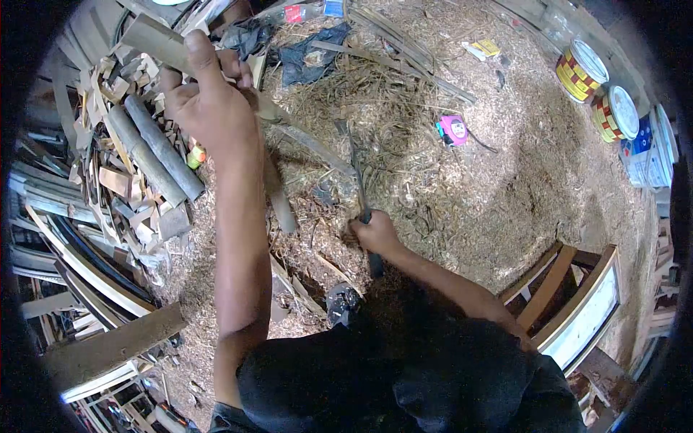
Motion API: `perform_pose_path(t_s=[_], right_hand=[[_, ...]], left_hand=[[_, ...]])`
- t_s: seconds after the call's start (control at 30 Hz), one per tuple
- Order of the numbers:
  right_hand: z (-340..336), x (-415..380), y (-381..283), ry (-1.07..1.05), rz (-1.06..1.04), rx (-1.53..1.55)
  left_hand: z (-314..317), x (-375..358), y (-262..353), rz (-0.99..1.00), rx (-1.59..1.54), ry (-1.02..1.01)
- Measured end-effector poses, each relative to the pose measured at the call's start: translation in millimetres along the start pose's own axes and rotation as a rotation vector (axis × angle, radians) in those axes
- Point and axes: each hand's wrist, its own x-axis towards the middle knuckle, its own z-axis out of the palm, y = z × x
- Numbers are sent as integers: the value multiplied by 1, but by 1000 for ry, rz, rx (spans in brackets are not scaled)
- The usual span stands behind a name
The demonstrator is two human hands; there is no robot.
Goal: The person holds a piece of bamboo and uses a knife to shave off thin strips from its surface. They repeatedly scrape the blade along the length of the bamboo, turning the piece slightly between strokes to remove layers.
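Note:
My left hand [209, 90] is raised at the upper left, its fingers curled round a flat wooden piece [155, 42] that sticks out to the upper left, with the thumb up along it. Low in the middle, my right hand [374, 232] is closed on the dark handle of a long, thin tool [359, 177]. The tool's narrow dark end points away from me, up to the middle of the view. A pale wooden strip [314, 143] slants from near my left hand to the tool. What the tool's tip touches is not clear.
Shavings cover the floor [520, 166]. A pink tape measure [452, 130] lies right of centre. Several buckets [582, 70] line the right side. Wood offcuts [115, 180] and two round poles [164, 147] are piled at left. A wooden frame [577, 303] stands at lower right.

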Motion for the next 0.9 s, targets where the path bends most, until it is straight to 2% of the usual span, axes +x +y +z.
perform_pose_path(t_s=[0.07,0.1,0.13,0.2,0.23,0.27,0.33,0.37,0.47,0.53,0.6,0.67,0.73,0.77,0.87,0.9], right_hand=[[-9,1,-27,-134,106,148],[-20,-5,-61,-111,118,148],[-16,-8,-65,-116,126,150],[-11,-11,-68,-1,-195,196],[-9,-12,-67,-5,-244,243],[-5,-14,-56,-5,-248,242],[6,-17,-15,-109,-58,520],[6,-19,-1,-102,58,208],[-7,-22,-9,-55,172,21],[-10,-24,-28,-90,172,13],[-14,-23,-49,-40,-6,291],[-18,-20,-69,-82,-31,221],[-18,-18,-90,-79,-159,183],[-20,-17,-104,-34,-324,55],[-40,-17,-158,-90,-382,204],[-42,-14,-160,-125,-410,149]], left_hand=[[3,-2,-1,8,-6,-27],[2,-2,-3,3,-2,-27],[2,-1,-5,25,-13,-37],[0,-1,-6,48,-26,-48],[-2,0,-6,48,-38,-44],[-4,1,-6,50,-50,-40],[-12,5,-6,39,-62,-20],[-15,7,-7,20,-71,-3],[-20,11,-9,-25,-4,18],[-24,13,-14,1,35,-8],[-19,14,-12,9,105,-34],[-27,17,-18,29,204,-81],[-31,19,-24,29,-86,-222],[-34,16,-26,-6,-84,-239],[-31,8,-22,-20,-151,-300],[-27,4,-20,-18,-149,-299]])
